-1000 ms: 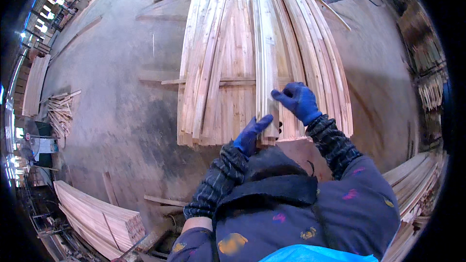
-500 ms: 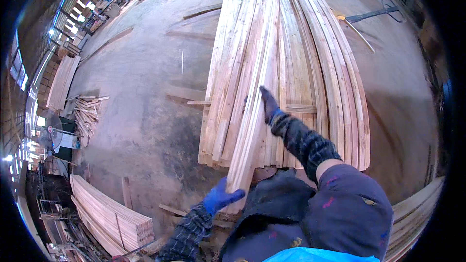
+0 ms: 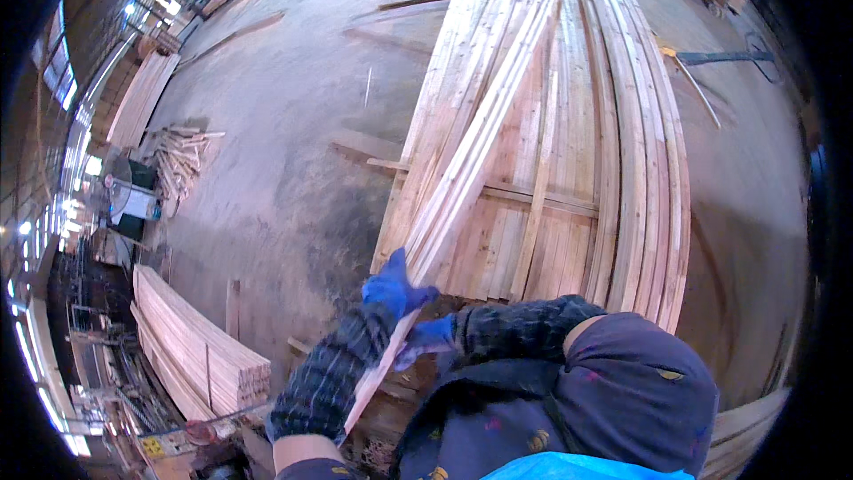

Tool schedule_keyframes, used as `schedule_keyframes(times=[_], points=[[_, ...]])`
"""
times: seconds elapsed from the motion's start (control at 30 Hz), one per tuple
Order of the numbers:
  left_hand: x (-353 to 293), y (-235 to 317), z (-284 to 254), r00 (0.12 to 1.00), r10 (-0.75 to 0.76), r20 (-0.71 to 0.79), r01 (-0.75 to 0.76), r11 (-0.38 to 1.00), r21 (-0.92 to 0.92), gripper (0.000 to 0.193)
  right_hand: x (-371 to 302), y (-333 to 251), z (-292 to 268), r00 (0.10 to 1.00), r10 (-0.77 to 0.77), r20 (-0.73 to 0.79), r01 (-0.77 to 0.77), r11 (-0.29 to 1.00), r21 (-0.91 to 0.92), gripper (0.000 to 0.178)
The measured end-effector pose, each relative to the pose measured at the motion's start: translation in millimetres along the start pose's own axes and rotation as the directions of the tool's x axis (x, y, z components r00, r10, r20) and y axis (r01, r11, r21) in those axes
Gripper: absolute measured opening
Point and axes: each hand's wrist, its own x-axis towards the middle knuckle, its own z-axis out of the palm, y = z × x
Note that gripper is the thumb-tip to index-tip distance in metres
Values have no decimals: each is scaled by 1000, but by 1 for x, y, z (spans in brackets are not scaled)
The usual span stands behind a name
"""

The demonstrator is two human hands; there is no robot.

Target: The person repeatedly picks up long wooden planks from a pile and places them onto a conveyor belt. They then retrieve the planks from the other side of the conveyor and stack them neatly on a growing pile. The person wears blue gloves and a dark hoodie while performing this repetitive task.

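Observation:
A narrow bundle of long pale wooden boards (image 3: 480,147) slants across the big timber stack (image 3: 569,244), its near end coming past the stack's edge toward my body. My left hand (image 3: 391,287), in a blue glove, is closed round the bundle from its left side, just at the stack's near edge. Slightly nearer, my right hand (image 3: 428,340), gloved too, grips the same boards from the right and below; its fingers are partly hidden. Dark checked sleeves cover both forearms. A crosswise batten (image 3: 542,198) lies over the lower layer of the stack.
Bundled boards (image 3: 195,342) lie on the floor at the lower left, with loose offcuts (image 3: 182,160) and a fan (image 3: 115,196) farther back. A pallet jack's handle (image 3: 724,58) stands at the far right. More timber (image 3: 746,427) lies at the lower right.
My right hand has come back from midway along the boards to beside my left hand. The bundle's near end has moved left and closer to me, baring the lower layer.

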Motion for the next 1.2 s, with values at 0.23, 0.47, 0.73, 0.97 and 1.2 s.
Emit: schedule_keyframes(times=[0.23, 0.47, 0.73, 0.97, 1.2], points=[[-173, -79, 18, 962, -150, -230, 186, 972, 141, 84, -74, -10, -188, 730, 208, -651, 453, 565, 689, 70], [-301, -121, 59, 883, -175, -436, 265, 952, 154, 82, -56, -3, -257, 670, -2, -743, 491, 751, 441, 97], [-310, -177, 66, 858, -321, -401, 380, 922, 76, 86, -19, -31, -243, 592, 80, -802, 317, 892, 322, 66], [-301, -232, 106, 764, -206, -611, 297, 953, 50, 78, -9, -116, -285, 813, -215, -541, 268, 963, 19, 81], [-418, -328, 117, 701, -296, -649, 311, 946, -95, 76, 103, -134, -154, 964, -249, -96, 259, 789, 557, 105]])
